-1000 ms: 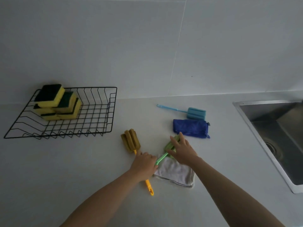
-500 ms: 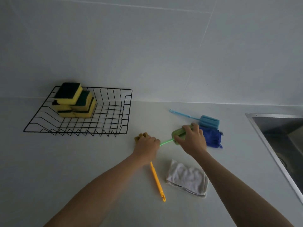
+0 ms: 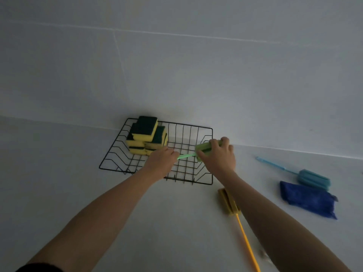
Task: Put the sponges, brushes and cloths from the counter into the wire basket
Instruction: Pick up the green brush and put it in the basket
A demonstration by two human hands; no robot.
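A black wire basket (image 3: 207, 179) stands against the wall with several yellow-and-green sponges (image 3: 146, 135) stacked in its far left corner. Both hands hold a green sponge brush (image 3: 203, 148) over the basket's right half. My right hand (image 3: 218, 156) grips its sponge head and my left hand (image 3: 162, 160) is closed on its thin handle. On the counter to the right lie a yellow sponge brush (image 3: 228, 202), partly hidden by my right forearm, a blue sponge brush (image 3: 312, 178) and a folded dark blue cloth (image 3: 308, 200).
A white tiled wall rises directly behind the basket. Pale counter stretches left of the basket and in front of it. A scrap of the white cloth (image 3: 264, 254) shows beside my right forearm at the bottom.
Both hands have carried the green brush left from the counter to above the basket. The view has swung left, so the sink is out of frame. The yellow brush has stayed on the counter.
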